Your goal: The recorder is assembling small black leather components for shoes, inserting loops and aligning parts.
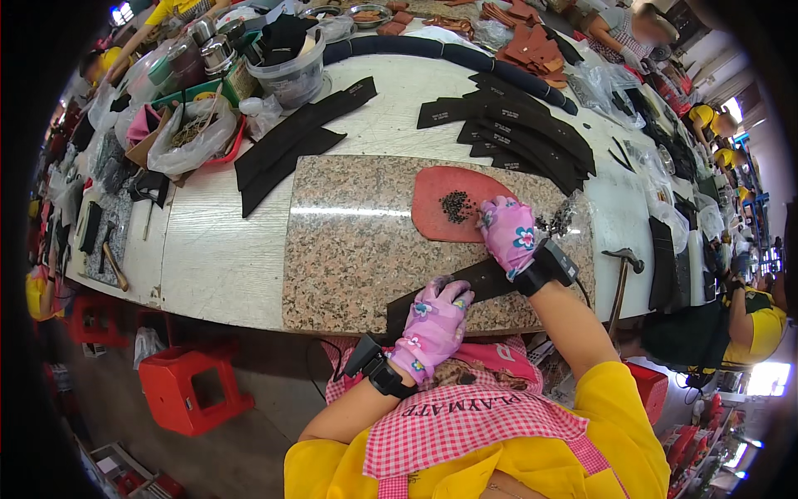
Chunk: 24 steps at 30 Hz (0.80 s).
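Note:
My left hand (432, 323), in a pink flowered glove, holds a black strip (490, 281) down near the front edge of a speckled stone slab (349, 258). Its fingers are bent over the strip. My right hand (508, 234), gloved the same way, is at the right side of a reddish flat piece (436, 195). Small black bits (456, 207) lie heaped on that piece, just left of my fingertips. My right fingers are drawn together; whatever may be between them is too small to make out. More black bits (559, 218) sit right of my wrist.
Black strips lie in a pile (519, 125) beyond the slab, with others (291, 145) at left. A hammer (622, 279) rests at the table's right edge. A clear tub (291, 75) and a bagged basket (195, 137) stand far left. A red stool (193, 387) is on the floor.

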Each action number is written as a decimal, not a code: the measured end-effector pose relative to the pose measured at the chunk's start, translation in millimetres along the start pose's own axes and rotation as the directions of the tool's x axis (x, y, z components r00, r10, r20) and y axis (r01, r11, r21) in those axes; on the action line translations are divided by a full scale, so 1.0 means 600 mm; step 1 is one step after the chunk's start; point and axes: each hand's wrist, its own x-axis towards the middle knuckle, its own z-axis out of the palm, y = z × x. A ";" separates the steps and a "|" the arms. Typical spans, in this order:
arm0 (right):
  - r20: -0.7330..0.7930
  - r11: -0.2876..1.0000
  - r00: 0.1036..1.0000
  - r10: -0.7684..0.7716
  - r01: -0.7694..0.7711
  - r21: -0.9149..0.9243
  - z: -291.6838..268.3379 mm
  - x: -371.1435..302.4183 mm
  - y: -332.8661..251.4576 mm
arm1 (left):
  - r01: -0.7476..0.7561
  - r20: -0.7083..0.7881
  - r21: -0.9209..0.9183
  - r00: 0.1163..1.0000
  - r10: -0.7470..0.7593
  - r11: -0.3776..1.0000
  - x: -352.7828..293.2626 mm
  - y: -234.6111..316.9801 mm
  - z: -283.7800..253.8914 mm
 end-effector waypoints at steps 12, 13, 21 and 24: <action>0.213 0.906 0.965 -0.155 0.052 0.420 -0.069 -0.115 -0.014 | 0.042 0.041 0.015 0.998 -0.043 0.999 0.002 0.004 -0.006; 0.202 0.903 0.964 -0.172 0.073 0.423 -0.069 -0.115 -0.015 | 0.040 0.036 0.013 0.999 -0.041 0.999 0.001 0.003 -0.005; 0.246 0.923 0.939 -0.238 0.140 0.358 -0.075 -0.113 -0.016 | 0.033 0.022 0.002 0.999 -0.033 0.999 0.001 0.004 -0.003; 0.272 0.908 0.925 -0.266 0.146 0.392 -0.078 -0.102 -0.008 | 0.032 0.017 0.017 0.999 -0.032 0.999 -0.001 0.004 -0.002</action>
